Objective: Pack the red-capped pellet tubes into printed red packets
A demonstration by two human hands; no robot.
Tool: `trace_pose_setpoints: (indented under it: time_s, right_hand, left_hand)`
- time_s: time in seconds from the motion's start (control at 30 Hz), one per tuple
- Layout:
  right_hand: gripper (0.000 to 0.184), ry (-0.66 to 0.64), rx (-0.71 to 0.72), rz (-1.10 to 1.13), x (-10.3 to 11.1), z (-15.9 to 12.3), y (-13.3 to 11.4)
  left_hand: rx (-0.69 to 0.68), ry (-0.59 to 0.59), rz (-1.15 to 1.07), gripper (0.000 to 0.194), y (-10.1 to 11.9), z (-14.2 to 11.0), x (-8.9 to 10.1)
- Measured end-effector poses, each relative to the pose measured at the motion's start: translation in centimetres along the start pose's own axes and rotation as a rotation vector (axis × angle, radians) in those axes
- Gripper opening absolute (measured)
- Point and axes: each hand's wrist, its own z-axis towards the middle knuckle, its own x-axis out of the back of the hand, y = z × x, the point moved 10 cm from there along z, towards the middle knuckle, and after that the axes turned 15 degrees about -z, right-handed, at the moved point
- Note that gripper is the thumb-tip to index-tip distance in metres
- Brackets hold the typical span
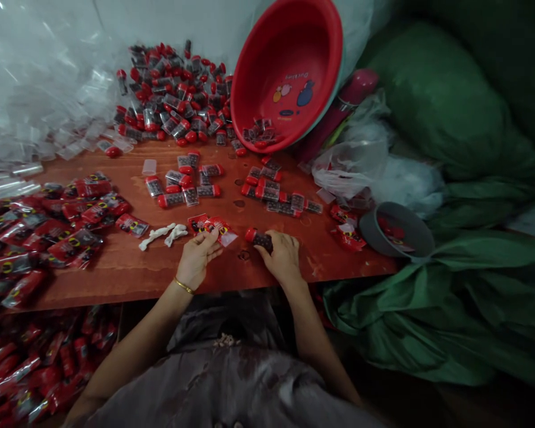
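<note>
My left hand [197,255] pinches a red printed plastic wrapper [220,227] near the front of the brown table [156,282]. Part of the wrapper lies under my fingers. In my right hand [283,255] is a small clear bottle [259,239] with a red cap and dark contents, lying on its side with the cap toward the wrapper. A short gap separates bottle and wrapper. Beyond my hands lie two loose groups of similar bottles [208,191], [271,189]. Some knotted white cloth strips [163,234] rest left of my left hand.
A big heap of red-capped bottles [173,89] stands at the back, beside a tilted red basin [312,59]. Wrapped packs [66,223] pile up at the left. At right are a grey bowl [370,224], a clear plastic bag [352,169] and green sacks [463,285].
</note>
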Motion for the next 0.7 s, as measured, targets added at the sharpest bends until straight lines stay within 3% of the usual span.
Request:
trace_pose_setpoints:
  time_s: [0.23,0.37,0.53,0.7]
  right_hand:
    - [0.032,-0.046,-0.12,0.389,0.6,-1.7,-0.6]
    - [0.038,-0.131,-0.074,0.702,2.4,-2.4,-2.5]
    - [0.035,-0.165,-0.023,0.768,5.0,-2.3,-3.6]
    - [0.03,-0.225,0.009,0.79,4.7,-2.2,-4.5]
  left_hand:
    - [-0.037,0.025,-0.024,0.046,0.7,0.1,0.7]
    - [-0.015,-0.008,-0.008,0.043,0.2,-0.2,0.2]
    - [-0.07,-0.079,0.034,0.044,0.4,-0.9,-1.0]
    - [-0.197,-0.194,0.193,0.041,1.4,-1.4,-2.0]
